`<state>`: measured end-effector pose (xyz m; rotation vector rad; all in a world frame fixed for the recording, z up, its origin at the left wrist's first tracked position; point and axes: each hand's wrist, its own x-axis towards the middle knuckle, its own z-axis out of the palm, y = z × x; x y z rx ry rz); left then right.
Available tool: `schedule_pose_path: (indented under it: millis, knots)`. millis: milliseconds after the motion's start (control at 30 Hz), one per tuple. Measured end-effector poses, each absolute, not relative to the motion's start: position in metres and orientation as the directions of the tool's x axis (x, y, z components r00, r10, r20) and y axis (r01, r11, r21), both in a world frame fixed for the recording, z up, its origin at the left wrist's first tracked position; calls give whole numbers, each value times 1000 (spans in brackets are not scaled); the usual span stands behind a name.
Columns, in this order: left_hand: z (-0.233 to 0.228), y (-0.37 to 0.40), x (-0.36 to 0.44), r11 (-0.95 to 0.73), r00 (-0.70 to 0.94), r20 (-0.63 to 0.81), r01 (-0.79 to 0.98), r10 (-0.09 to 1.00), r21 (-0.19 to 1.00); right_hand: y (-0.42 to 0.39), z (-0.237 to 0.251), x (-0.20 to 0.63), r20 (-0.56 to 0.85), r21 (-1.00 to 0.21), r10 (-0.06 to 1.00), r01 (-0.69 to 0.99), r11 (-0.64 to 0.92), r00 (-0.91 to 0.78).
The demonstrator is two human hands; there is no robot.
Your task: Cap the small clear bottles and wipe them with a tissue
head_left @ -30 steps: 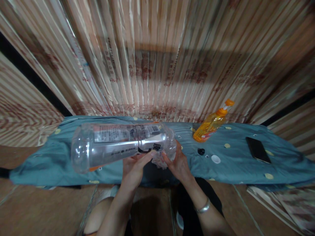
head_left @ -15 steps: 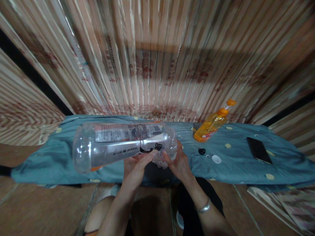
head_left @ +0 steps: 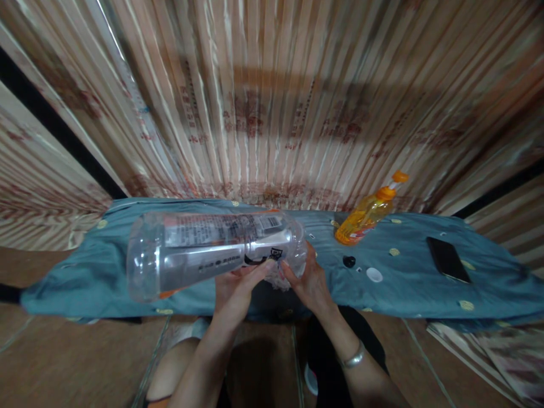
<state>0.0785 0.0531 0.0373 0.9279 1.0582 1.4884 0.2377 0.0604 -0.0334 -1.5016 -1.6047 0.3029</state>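
A large clear plastic bottle (head_left: 199, 249) with a printed label lies sideways above the cloth, its base toward the left. My left hand (head_left: 238, 283) grips it from below near the middle, thumb pressed on the label. My right hand (head_left: 308, 280) is closed around the bottle's right end, its thumb close to my left thumb. A crumpled, see-through bit of plastic (head_left: 278, 279) shows between the two hands; I cannot tell whether it belongs to the bottle.
Blue-green cloth (head_left: 408, 294) covers the long narrow surface. To the right stand an orange pump bottle (head_left: 363, 218), a small black cap (head_left: 349, 261), a white round lid (head_left: 374, 275) and a black phone (head_left: 447, 259). A striped curtain (head_left: 272, 113) hangs behind.
Both hands keep their hold on the clear bottle, which has barely shifted. The things on the cloth lie as before.
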Motion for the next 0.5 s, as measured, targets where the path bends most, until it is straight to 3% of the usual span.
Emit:
schedule_pose_path:
  millis: [100,500]
  knots:
    - [38,53,78,-11,-150,-34,-292,988,956,60,-33,238,436,-685,890,691,231,136]
    - [39,52,77,-45,-106,16,-276,994,960,60,-35,238,449,-692,885,676,255,125]
